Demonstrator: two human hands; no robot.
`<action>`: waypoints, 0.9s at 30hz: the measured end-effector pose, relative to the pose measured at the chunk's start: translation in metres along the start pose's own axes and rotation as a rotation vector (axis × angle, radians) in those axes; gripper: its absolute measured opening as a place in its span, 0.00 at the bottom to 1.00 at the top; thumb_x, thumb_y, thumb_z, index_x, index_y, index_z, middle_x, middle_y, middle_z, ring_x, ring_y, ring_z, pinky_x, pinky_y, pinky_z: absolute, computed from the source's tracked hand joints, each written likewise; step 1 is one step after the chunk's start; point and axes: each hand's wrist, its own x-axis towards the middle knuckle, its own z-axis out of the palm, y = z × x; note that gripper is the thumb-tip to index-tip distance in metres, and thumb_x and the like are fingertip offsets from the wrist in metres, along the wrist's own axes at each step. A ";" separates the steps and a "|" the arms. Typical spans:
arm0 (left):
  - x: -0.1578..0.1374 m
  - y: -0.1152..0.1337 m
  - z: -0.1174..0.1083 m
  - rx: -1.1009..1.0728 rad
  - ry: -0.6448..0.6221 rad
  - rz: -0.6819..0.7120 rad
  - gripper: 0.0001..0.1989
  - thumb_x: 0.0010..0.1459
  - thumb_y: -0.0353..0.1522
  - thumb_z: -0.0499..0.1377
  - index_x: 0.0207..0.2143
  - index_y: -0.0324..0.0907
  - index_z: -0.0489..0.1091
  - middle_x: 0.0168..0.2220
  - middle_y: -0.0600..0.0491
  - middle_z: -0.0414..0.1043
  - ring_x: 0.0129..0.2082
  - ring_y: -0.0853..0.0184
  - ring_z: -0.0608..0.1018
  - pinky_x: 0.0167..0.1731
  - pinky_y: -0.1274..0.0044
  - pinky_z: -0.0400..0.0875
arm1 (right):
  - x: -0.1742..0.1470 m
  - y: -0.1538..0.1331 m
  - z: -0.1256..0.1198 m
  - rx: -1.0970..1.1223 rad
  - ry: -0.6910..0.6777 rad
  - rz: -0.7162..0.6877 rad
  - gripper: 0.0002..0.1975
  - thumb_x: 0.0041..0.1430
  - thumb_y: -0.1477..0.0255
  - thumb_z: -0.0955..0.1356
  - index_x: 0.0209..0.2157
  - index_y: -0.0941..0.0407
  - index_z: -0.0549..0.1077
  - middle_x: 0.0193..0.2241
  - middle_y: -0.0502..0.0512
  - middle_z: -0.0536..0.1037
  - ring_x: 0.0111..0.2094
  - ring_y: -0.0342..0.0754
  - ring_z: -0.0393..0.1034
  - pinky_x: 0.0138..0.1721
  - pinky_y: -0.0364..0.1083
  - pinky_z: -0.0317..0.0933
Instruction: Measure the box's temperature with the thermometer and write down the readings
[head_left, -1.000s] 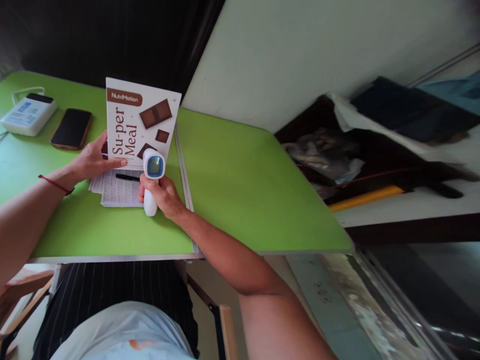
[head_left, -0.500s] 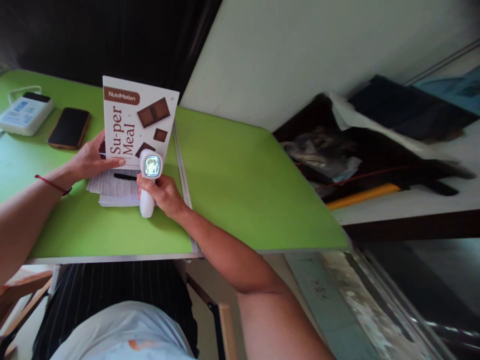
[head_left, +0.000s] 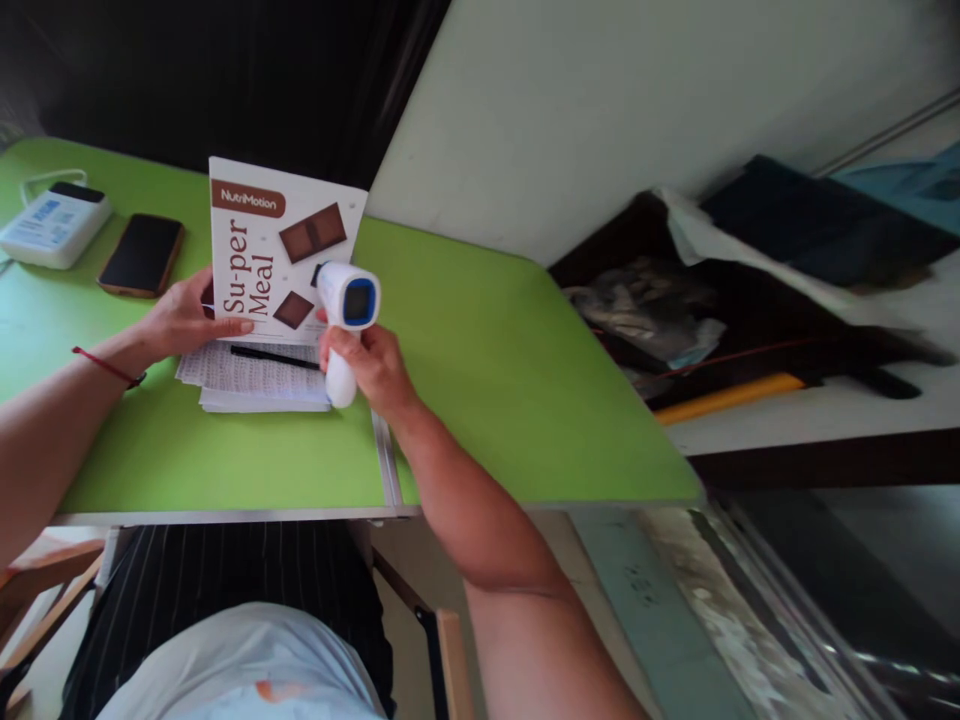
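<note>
My right hand (head_left: 369,366) grips the handle of a white infrared thermometer (head_left: 346,310) with a blue screen, its head pointing left at a white "Su-per Meal" box (head_left: 270,250). The box stands upright on the green table (head_left: 480,360). My left hand (head_left: 184,315) holds the box's lower left edge and rests on a stack of printed sheets (head_left: 251,380). A black pen (head_left: 274,357) lies on the sheets between my hands.
A dark phone (head_left: 141,255) and a white device with a cable (head_left: 54,222) lie at the table's far left. A metal seam (head_left: 386,465) splits the tabletop. To the right, a white shelf holds dark clutter (head_left: 750,300) and a yellow-handled tool (head_left: 724,395).
My right hand has lifted the thermometer and moved it to the right, turning its head to face the box. The pen and sheets beneath it now show. My left hand has stayed on the box.
</note>
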 end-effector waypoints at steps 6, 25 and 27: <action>-0.004 0.007 0.001 -0.071 0.065 -0.014 0.40 0.41 0.53 0.72 0.53 0.43 0.68 0.53 0.45 0.76 0.51 0.48 0.78 0.50 0.62 0.77 | 0.023 0.008 -0.049 -0.474 0.235 -0.098 0.21 0.50 0.52 0.74 0.37 0.53 0.74 0.34 0.54 0.79 0.34 0.49 0.72 0.38 0.49 0.66; 0.012 -0.016 0.009 0.200 0.240 0.042 0.30 0.47 0.48 0.66 0.51 0.48 0.70 0.55 0.50 0.73 0.59 0.46 0.72 0.62 0.59 0.65 | 0.024 0.021 -0.062 -1.254 0.057 0.088 0.20 0.55 0.74 0.74 0.51 0.60 0.76 0.47 0.67 0.76 0.47 0.60 0.71 0.50 0.58 0.65; 0.010 -0.015 0.009 0.214 0.244 0.042 0.27 0.48 0.46 0.66 0.50 0.49 0.70 0.54 0.49 0.73 0.60 0.45 0.71 0.63 0.58 0.64 | 0.020 0.017 -0.053 -1.153 0.059 -0.052 0.15 0.57 0.76 0.73 0.47 0.57 0.79 0.46 0.64 0.77 0.48 0.58 0.70 0.51 0.57 0.64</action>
